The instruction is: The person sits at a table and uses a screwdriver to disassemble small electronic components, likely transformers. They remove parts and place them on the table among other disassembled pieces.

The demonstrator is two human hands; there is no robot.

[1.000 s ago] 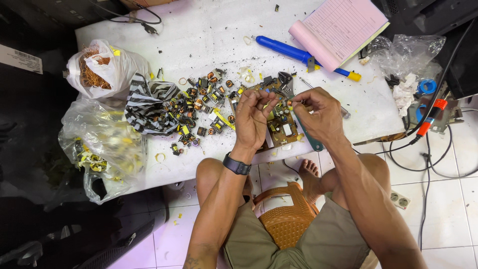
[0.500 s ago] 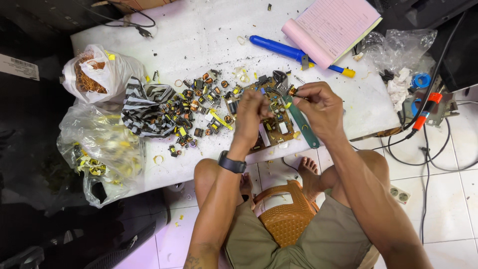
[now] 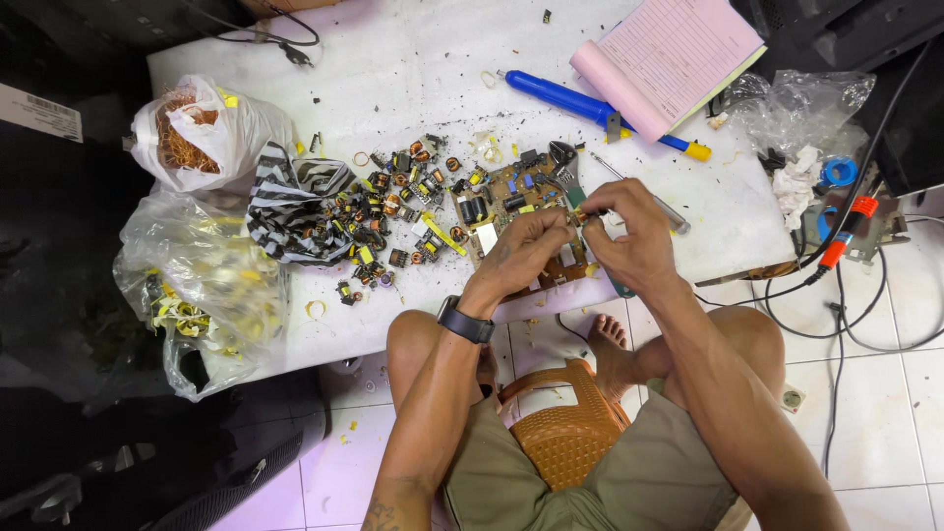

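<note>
Hands together over a circuit board [image 3: 511,211] on the white table [image 3: 413,69]: left hand [image 3: 526,251] and right hand [image 3: 629,236] pinching a small copper part [image 3: 582,212] between fingertips. Board lying flat, long axis running away from the knees toward the blue tool [image 3: 565,96]. Loose parts [image 3: 383,221] scattered just left.

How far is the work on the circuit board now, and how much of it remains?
Done: a pile of loose components lies on the white table, and a bag of copper wire is filled. In hand: left hand and right hand pinch a small part over the circuit board. Left: several components are mounted on that board.
</note>
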